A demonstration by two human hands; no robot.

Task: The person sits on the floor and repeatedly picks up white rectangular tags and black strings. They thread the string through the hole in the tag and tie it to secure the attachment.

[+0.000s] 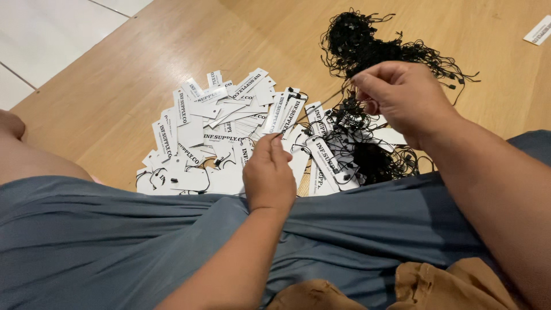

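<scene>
My left hand (267, 172) pinches the lower end of a white paper tag (276, 113) that stands up from a heap of white printed tags (212, 129) on the wooden floor. My right hand (402, 95) is up and to the right, its fingertips closed on a thin black string (321, 103) that runs down toward the held tag. Behind that hand lies a tangled bundle of black strings (359, 43). A second clump of black strings (373, 158) lies on tags just below the right hand. Several tags in the heap have black loops attached.
Wooden floor (115, 86) runs under everything, with white tiles (40, 34) at the top left. One loose white tag (538, 30) lies at the far right edge. Blue-grey cloth (143, 241) covers my lap and a tan cloth (453, 284) sits at the bottom right.
</scene>
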